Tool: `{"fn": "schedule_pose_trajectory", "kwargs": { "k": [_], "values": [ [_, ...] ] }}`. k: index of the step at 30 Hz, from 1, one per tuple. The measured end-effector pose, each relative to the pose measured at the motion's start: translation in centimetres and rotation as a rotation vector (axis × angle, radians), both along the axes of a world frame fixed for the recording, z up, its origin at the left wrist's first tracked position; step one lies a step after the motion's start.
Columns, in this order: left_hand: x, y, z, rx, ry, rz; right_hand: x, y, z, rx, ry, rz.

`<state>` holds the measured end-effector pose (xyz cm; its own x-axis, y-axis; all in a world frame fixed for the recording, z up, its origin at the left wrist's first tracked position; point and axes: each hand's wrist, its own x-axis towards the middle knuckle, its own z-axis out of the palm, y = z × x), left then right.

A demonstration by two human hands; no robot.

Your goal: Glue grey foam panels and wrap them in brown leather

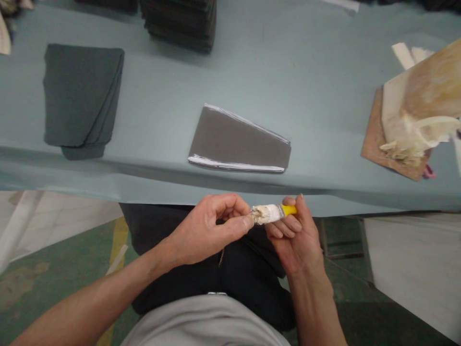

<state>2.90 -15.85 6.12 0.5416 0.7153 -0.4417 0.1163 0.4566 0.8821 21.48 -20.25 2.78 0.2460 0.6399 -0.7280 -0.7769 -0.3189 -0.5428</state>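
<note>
A small paintbrush (272, 214) with a yellow handle and white-crusted bristles lies in my right hand (295, 230), whose fingers are curled round the handle. With thumb and fingertips, my left hand (219, 223) pinches the bristle end. Just past the hands, a stack of dark grey tapered pieces (239, 139) rests near the table's front edge. White strokes run along both its long edges. The pieces' material cannot be made out for sure.
A pale blue-green cover lies over the table (324, 96). At left are dark green fabric pieces (82, 96), fanned slightly. Tall dark stacks (180, 24) stand at the back. On the right, a stained, pale container (421, 91) sits on a brown board (372, 139).
</note>
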Motion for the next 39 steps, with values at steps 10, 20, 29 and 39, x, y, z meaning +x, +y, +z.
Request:
{"fn": "schedule_pose_trajectory", "kwargs": {
  "k": [10, 20, 29, 39],
  "values": [
    [-0.1, 0.1, -0.3, -0.055, -0.035, -0.010, 0.5, -0.2, -0.5, 0.031, -0.053, 0.083],
    [0.3, 0.0, -0.9, -0.043, 0.007, 0.010, 0.0, -0.3, -0.5, 0.026, -0.061, 0.029],
    [-1.3, 0.6, -0.5, 0.012, 0.077, 0.109, 3.5, 0.2, -0.2, 0.025, -0.097, -0.073],
    [0.4, 0.0, -0.7, 0.000, -0.005, 0.009, 1.2, -0.1, -0.4, 0.026, 0.019, -0.003]
  ]
}}
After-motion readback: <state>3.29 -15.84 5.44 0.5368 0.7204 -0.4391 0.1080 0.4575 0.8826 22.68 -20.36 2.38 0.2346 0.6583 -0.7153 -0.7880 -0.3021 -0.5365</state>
